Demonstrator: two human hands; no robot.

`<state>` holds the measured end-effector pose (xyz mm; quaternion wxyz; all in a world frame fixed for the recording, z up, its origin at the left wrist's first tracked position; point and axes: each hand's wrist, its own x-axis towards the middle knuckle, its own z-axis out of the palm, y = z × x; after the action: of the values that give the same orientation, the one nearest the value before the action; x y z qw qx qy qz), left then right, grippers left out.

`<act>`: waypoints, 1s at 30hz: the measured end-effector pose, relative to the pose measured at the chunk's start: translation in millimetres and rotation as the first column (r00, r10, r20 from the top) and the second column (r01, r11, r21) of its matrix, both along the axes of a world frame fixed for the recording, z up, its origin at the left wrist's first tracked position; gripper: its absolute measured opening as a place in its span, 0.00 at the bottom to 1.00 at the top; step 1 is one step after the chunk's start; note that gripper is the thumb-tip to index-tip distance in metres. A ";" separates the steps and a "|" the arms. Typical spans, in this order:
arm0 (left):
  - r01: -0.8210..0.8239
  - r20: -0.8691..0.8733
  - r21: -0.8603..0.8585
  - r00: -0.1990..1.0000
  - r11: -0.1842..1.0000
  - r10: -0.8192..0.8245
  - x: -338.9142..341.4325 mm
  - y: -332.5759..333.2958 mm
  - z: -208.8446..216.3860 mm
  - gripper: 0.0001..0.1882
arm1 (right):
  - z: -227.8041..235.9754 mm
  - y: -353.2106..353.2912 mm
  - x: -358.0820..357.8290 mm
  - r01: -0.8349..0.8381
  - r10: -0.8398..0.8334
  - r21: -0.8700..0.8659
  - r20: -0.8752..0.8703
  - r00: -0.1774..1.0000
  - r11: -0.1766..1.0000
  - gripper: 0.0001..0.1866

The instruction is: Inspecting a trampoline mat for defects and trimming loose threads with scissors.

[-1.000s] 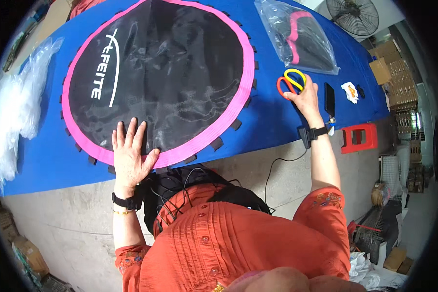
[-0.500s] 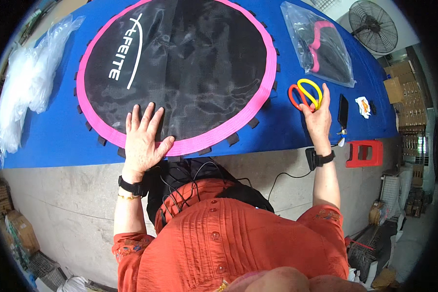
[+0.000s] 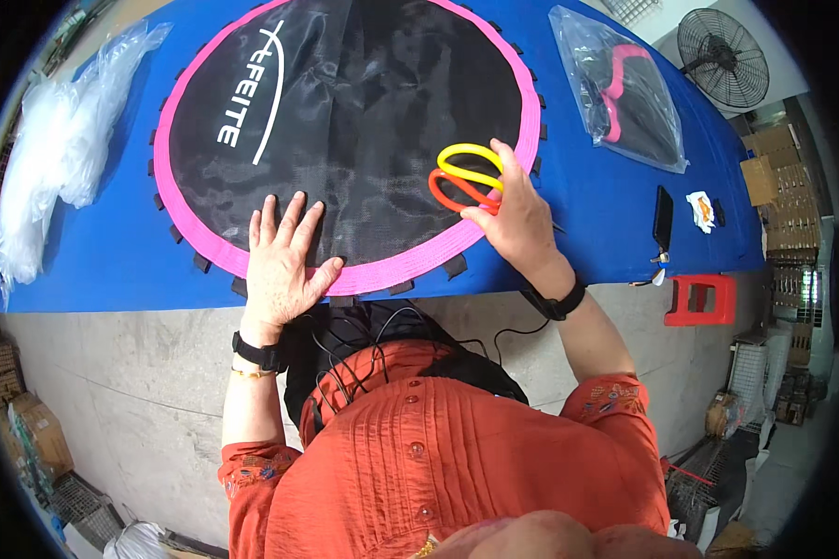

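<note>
A round black mesh mat with a pink border and black tabs around its edge lies flat on a blue-covered table. It looks like a trampoline mat. My left hand rests on its near edge, palm down and fingers spread. In my right hand is a pair of scissors with one yellow and one red handle loop. The loops are over the right near part of the mat. Most of the blades are hidden by the hand; a dark tip shows just to its right.
Crumpled clear plastic covers the table's left end. At the right lie a clear bag holding a black and pink piece, a black phone-like object and a crumpled white wrapper. A red stool and a fan stand beyond.
My right hand has carried the scissors left, from the blue cloth to over the mat's right near edge. My left hand stays flat on the near edge.
</note>
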<state>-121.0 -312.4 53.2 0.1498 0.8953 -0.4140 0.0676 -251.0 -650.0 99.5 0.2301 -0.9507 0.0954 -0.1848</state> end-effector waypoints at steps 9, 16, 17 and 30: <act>0.000 -0.018 -0.022 1.000 1.000 0.000 0.3 0.3 -0.1 0.43 | -8.4 -13.8 29.3 0.137 -0.124 -0.234 0.070 0.990 0.963 0.52; -0.008 -0.028 -0.034 1.000 0.999 0.007 -0.4 -0.1 2.1 0.43 | -8.0 1.7 14.6 0.044 -0.038 -0.210 0.032 0.999 0.977 0.51; -0.005 -0.030 -0.032 1.000 0.999 0.004 -0.2 0.5 1.6 0.43 | -6.9 3.4 16.9 0.047 -0.041 -0.209 0.030 0.999 0.977 0.51; -0.002 -0.005 -0.009 1.000 1.000 0.002 0.3 -0.1 0.5 0.44 | -8.3 -4.9 24.3 0.167 -0.167 -0.159 0.011 0.986 0.973 0.51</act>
<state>-120.7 -312.4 53.7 0.1548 0.8952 -0.4126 0.0671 -226.7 -654.9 91.2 0.1368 -0.9549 0.1601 -0.2093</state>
